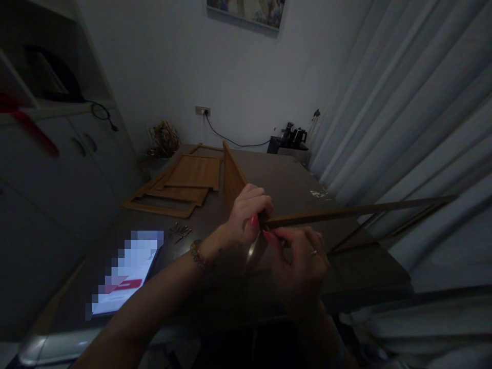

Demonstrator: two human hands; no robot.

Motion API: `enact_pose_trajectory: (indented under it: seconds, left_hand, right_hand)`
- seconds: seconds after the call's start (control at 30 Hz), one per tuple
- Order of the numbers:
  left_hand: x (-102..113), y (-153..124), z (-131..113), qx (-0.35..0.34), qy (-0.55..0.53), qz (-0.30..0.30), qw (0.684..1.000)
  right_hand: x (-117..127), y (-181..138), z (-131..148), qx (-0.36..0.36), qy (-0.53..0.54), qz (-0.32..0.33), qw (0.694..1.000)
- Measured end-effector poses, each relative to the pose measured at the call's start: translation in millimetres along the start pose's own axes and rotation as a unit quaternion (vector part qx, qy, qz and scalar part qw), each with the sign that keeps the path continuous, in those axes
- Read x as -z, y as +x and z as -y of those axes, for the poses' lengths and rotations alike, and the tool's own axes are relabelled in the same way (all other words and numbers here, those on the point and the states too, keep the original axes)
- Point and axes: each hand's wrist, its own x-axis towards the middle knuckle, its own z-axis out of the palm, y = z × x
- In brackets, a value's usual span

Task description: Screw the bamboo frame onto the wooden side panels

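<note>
My left hand is closed on the near corner where an upright wooden panel meets a long wooden frame piece that reaches out to the right past the table edge. My right hand, with a ring, pinches at the same corner from below; whatever sits between its fingertips is too small to make out. A small heap of screws lies on the dark table to the left of my left wrist.
Flat wooden panels and frames are stacked at the table's far left. A lit tablet lies at the near left. A kettle stands at the far end, curtains hang to the right, cabinets to the left.
</note>
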Motion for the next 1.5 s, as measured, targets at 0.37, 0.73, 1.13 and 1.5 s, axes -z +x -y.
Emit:
enact_pose_trajectory:
  seconds: [0.37,0.73,1.13,1.5]
  left_hand:
    - [1.3,2.2,-0.6,-0.003,0.000,0.009,1.000]
    - [0.0,0.8,0.0,-0.001,-0.008,0.002,1.000]
    - [0.4,1.4,0.5,-0.006,-0.006,0.008,1.000]
    - [0.1,-1.4,1.8,0.019,-0.004,-0.003,1.000]
  right_hand:
    - [-3.8,1.1,-3.1,-0.040,-0.072,-0.022,0.996]
    - [-25.1,-5.0,-14.5,-0.148,0.017,-0.081,0.986]
    - [-24.1,-3.9,-16.5,-0.146,0.036,-0.072,0.986]
    - [-35.3,-7.1,-12.1,-0.117,-0.029,-0.083,0.989]
